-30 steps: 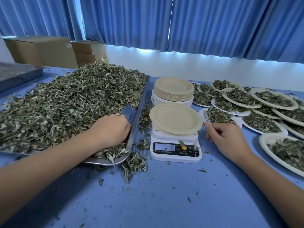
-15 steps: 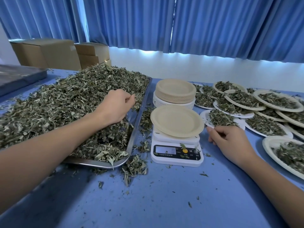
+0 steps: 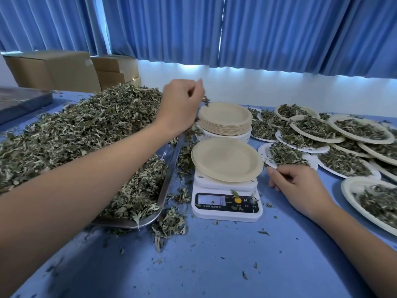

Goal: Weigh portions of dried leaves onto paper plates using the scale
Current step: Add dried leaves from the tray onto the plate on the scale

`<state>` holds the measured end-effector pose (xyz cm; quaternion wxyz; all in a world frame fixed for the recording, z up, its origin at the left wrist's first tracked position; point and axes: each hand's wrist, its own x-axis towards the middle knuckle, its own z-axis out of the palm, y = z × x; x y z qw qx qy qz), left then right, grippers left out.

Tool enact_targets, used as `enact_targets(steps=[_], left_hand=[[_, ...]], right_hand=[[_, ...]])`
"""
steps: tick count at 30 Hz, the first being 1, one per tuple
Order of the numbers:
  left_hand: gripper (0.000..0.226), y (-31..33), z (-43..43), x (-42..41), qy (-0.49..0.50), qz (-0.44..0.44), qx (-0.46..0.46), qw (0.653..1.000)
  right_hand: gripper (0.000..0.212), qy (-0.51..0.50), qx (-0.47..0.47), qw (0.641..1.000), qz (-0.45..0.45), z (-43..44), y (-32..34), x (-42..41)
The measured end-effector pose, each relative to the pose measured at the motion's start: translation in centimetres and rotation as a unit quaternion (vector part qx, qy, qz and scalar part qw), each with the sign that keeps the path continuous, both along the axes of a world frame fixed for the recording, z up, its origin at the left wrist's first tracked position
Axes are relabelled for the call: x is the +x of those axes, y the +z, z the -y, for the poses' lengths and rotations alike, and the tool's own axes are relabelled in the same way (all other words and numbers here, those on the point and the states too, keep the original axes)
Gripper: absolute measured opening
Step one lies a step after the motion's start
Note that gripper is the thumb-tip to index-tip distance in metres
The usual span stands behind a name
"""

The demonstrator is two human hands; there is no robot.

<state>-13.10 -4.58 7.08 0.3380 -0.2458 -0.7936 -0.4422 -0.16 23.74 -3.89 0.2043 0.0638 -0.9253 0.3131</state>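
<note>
While the empty plate (image 3: 225, 160) sat on the scale (image 3: 225, 203) mid-table (image 3: 214, 265), my left hand (image 3: 182, 104) hung above the right rim of the tray (image 3: 169, 168), its grip closed round a tuft of the dried leaves (image 3: 86, 130) heaped there; it was held high, I judge, to clear the plate stack (image 3: 225, 121). My right hand (image 3: 300, 186) rested beside the scale, grip loosely curled on nothing, probably ready to steady the plate. Filled plates (image 3: 343, 164) lay towards the right edge.
</note>
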Motion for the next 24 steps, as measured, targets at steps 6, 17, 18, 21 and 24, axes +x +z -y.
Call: enact_targets(steps=[6,17,18,21,24], left_hand=[[0.056,-1.5,-6.9,0.9,-0.075,0.054,0.015,0.996],[0.046,-4.0,-3.1,1.7,-0.171,0.204,-0.165,0.950],[0.044,-3.6,-1.8,1.8,-0.173,0.208,-0.159,0.949],[0.033,-2.6,2.2,1.9,-0.126,0.204,-0.204,0.949],[0.025,-1.9,5.8,2.2,-0.093,0.245,-0.340,0.903]], right_hand=[[0.044,0.013,-0.011,1.000,0.004,-0.2,0.1,0.2],[0.043,0.003,-0.028,0.999,0.021,-0.3,0.3,0.3],[0.043,0.004,-0.028,0.999,0.022,-0.3,0.3,0.3],[0.043,0.003,-0.029,0.999,0.025,-0.1,0.5,0.4],[0.043,0.001,-0.027,0.999,0.030,-0.1,0.5,0.4]])
